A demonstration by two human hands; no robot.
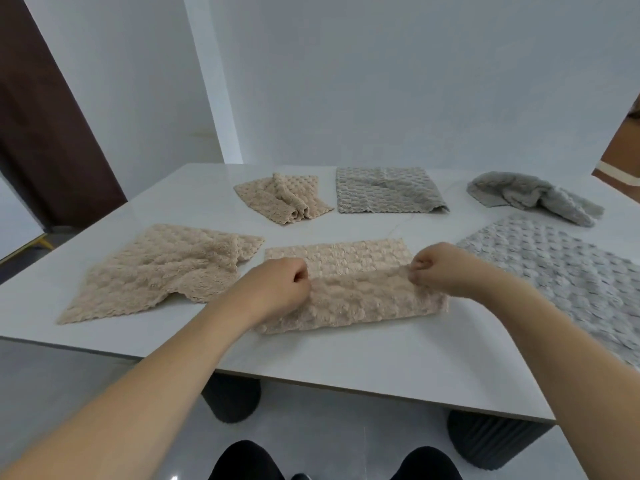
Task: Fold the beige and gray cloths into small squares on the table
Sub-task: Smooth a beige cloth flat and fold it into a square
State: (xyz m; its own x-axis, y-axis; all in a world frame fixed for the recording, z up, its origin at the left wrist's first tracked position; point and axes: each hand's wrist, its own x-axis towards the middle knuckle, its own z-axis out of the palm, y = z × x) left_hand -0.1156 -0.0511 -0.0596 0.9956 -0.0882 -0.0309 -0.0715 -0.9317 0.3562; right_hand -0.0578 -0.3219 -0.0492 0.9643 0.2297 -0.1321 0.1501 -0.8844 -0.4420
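At frame centre, my left hand [282, 284] and right hand [438, 268] pinch the beige cloth [349, 299]'s near edge; I should land it level on the far edge.

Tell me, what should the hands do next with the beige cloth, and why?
Probably carry the pinched edge forward onto the far edge. The left hand and right hand each pinch the near flap of the beige cloth, lifted partway over, so the half fold isn't closed yet.

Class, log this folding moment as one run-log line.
left hand: pinching beige cloth edge | right hand: pinching same edge | cloth: half-folded on table | waiting: two beige, three gray
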